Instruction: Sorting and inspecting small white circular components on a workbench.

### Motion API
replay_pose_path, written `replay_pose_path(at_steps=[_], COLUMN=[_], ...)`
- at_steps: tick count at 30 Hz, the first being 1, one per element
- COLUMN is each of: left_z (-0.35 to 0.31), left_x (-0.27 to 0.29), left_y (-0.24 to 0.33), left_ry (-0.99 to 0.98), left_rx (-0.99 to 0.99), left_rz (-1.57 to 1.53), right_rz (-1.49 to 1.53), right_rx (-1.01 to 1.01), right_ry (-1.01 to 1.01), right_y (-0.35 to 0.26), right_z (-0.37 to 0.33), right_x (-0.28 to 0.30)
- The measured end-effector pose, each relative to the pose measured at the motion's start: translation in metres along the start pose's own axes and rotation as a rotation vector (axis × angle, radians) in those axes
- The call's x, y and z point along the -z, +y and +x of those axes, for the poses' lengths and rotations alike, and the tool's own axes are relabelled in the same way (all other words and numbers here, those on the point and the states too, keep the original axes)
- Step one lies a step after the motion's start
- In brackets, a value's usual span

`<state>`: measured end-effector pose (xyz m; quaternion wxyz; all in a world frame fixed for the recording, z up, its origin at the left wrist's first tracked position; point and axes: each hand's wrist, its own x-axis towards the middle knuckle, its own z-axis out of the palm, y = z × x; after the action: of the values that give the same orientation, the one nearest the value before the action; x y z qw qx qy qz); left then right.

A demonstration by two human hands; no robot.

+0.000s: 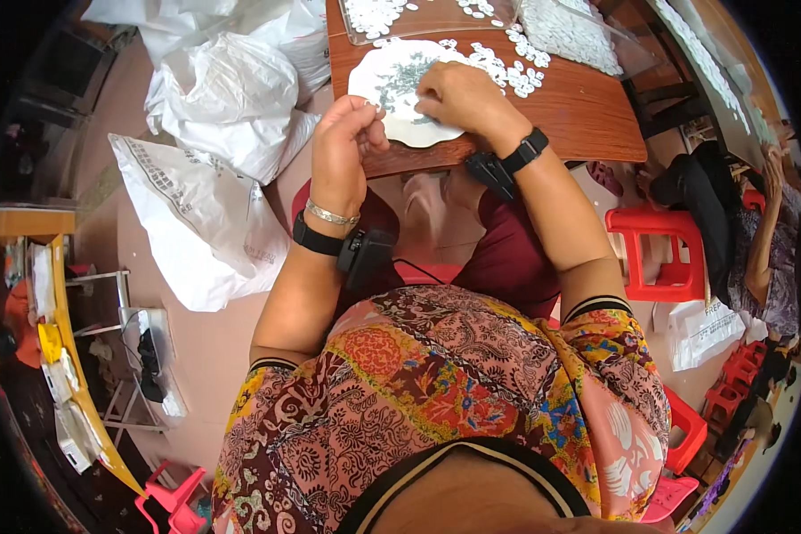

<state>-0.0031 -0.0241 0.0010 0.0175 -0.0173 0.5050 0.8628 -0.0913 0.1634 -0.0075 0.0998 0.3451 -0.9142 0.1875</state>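
Note:
A white plate with a wavy rim (362,82) lies at the near edge of the brown wooden table, bearing a heap of small dark grey-green pieces (405,76). Just off the plate's left side, my left hand (343,138) is closed, thumb and forefinger pinched together. Whatever sits between those fingertips is too small to name. Over the plate's right half hangs my right hand (467,96), its fingers curled down beside the heap; what they hold, if anything, is hidden. Small white oval pieces (525,82) are scattered on the table beyond my right hand.
At the table's far side are a clear tray (356,34) and a clear bag of white pieces (570,40). Big white sacks (227,89) crowd the floor at left. A red stool (654,254) and another person's arm (765,218) are at right.

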Motion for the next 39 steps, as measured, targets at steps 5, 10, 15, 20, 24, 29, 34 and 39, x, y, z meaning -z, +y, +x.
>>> replay_pose_path(at_steps=[5, 10, 15, 20, 24, 29, 34, 39], left_z=[-0.002, 0.007, 0.009, 0.011, 0.018, 0.025, 0.028, 0.028], left_x=[-0.004, 0.002, 0.0, -0.006, -0.019, -0.032, -0.034, -0.036], left_y=[0.001, -0.001, -0.003, -0.008, -0.007, -0.011, -0.016, -0.014], left_ry=[-0.001, -0.017, -0.024, -0.037, -0.077, -0.103, -0.116, -0.112], left_rx=[0.022, 0.032, 0.033, 0.042, 0.03, 0.07, 0.073, 0.04], left_rz=[0.03, 0.004, -0.009, 0.046, 0.083, 0.094, 0.096, 0.136], right_rz=[-0.122, -0.063, 0.134, 0.561, 0.69, 0.758, 0.796, 1.117], right_rx=[0.0, -0.013, -0.149, -0.21, -0.245, -0.302, -0.359, -0.273], right_ry=[0.026, 0.11, 0.116, 0.071, 0.09, 0.088, 0.094, 0.089], right_y=[0.003, -0.002, -0.006, 0.0, -0.003, -0.009, -0.01, -0.011], right_z=[0.004, 0.005, 0.003, -0.006, -0.009, -0.012, -0.016, -0.021], right_x=[-0.02, -0.015, -0.001, 0.005, 0.011, 0.016, 0.022, 0.029])
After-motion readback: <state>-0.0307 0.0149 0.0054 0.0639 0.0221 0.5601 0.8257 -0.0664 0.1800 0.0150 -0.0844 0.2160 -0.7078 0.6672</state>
